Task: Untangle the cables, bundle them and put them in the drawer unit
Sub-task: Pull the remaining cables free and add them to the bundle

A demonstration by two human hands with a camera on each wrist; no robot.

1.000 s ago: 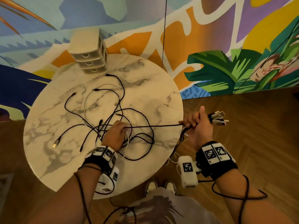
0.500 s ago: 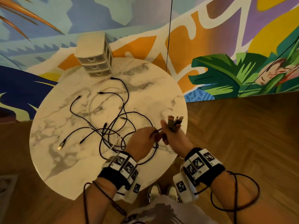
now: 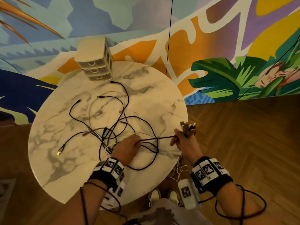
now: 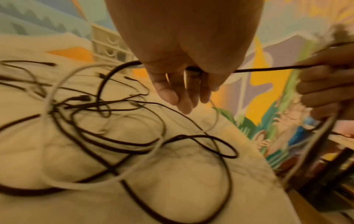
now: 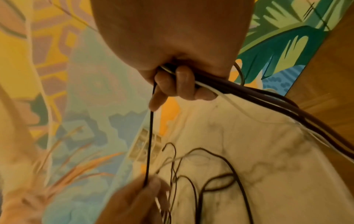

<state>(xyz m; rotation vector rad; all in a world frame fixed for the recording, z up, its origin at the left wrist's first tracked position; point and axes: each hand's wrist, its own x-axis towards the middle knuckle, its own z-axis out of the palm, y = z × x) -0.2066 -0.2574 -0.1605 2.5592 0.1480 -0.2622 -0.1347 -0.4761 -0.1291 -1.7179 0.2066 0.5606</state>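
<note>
A round marble-topped table (image 3: 68, 161) stood before a painted mural wall (image 3: 227, 38), on a wooden parquet floor (image 3: 243, 135). At the table's far edge sat a cream 3-drawer unit (image 3: 95, 62), all 3 drawers closed. A tangle of black and white cables (image 3: 123, 127) sprawled across the middle of the tabletop, well apart from the drawer unit, with 1 gold-tipped USB plug (image 3: 59, 151) lying out to the left. The person's left hand (image 3: 128, 146), fingers curled, pinched 1 taut black cable (image 3: 158, 138) just above the tangle; the wrist view showed that strand passing under the thumb. The right hand (image 3: 185, 142), at the table's right edge, gripped the other end of that strand together with a gathered bunch of black and white cables (image 5: 268, 103), fingers wrapped tightly round them, the plug ends (image 3: 188, 127) sticking up above the fist. Both wrists wore black bands (image 3: 209, 172) with square coded markers.
</note>
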